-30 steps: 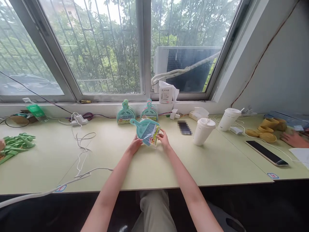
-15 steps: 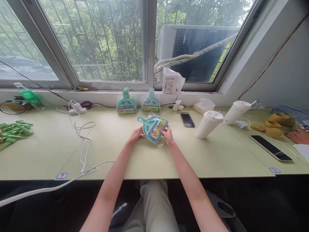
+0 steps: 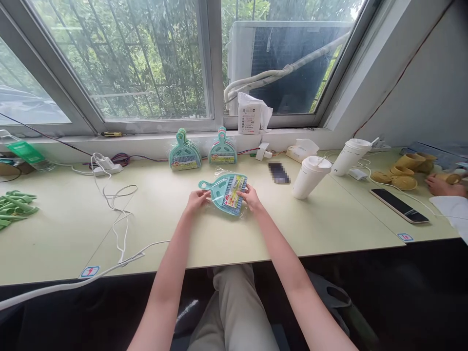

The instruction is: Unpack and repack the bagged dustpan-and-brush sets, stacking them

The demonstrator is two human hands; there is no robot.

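Observation:
A teal dustpan and brush set (image 3: 219, 192) in clear plastic wrap lies at the middle of the table, its handle pointing left and its blue bristles and printed label on the right. My left hand (image 3: 198, 200) pinches the wrap near the handle. With its fingers on the label side, my right hand (image 3: 250, 197) grips the right edge of the same set. Behind it, two groups of similar wrapped sets stand against the sill wall, one on the left (image 3: 185, 153) and one on the right (image 3: 222, 148).
White cups (image 3: 310, 178), a blurred phone (image 3: 279, 173) and a black phone (image 3: 399, 205) are on the right. Another person's hand (image 3: 442, 185) is by brown objects (image 3: 404, 175). White cables (image 3: 122, 214) and green pieces (image 3: 16, 207) lie left.
The set has turned so its handle points more directly left. My hands stay on it, slightly farther apart. The other person's hand has moved onto a brown piece, and the camera view has shifted.

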